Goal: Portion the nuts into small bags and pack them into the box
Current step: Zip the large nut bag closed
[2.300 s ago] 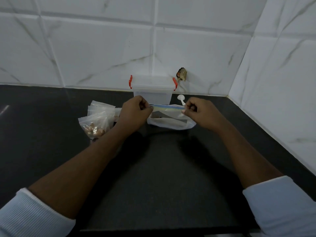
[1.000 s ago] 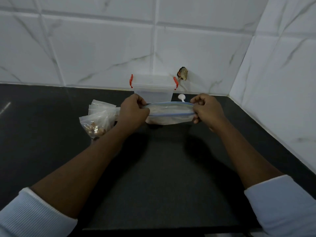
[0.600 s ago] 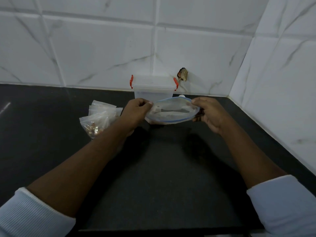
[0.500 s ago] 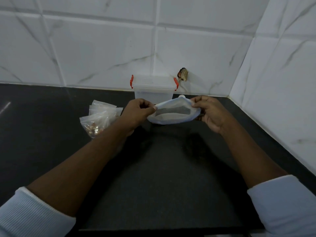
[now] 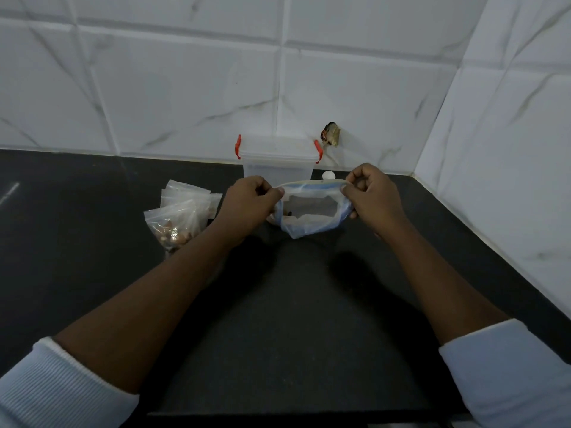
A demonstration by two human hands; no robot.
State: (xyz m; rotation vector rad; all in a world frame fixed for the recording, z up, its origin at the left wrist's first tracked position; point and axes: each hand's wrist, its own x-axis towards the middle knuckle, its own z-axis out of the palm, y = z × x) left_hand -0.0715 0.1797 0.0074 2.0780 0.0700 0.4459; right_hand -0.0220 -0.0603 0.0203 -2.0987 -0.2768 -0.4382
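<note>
The zip bag (image 5: 312, 211) with the blue seal strip hangs just above the bench (image 5: 293, 319), toward its rear right corner and in front of the box, its mouth pulled wide so that a few dark nuts (image 5: 289, 214) show low inside it. The left hand (image 5: 250, 205) pinches the left end of the rim with fingers clenched on the plastic, and the right hand (image 5: 370, 196) grips the right end the same way. To the left, near the rear edge of the bench, lies a heap of small clear bags (image 5: 180, 214); the front one plainly holds brown nuts, while the ones behind it are too crumpled to read. So some portioning looks done, though how many bags are filled cannot be told. The clear box (image 5: 278, 163) with red clips stands against the tiled wall at the rear edge with its lid on, and no bag can be made out inside it, so packing seems not yet begun: the box has to be opened and the filled bags moved across. A small white scoop (image 5: 328, 175) peeks out just behind the open bag, beside the box. Nothing blocks the way between heap and box except the held bag and the hands themselves.
</note>
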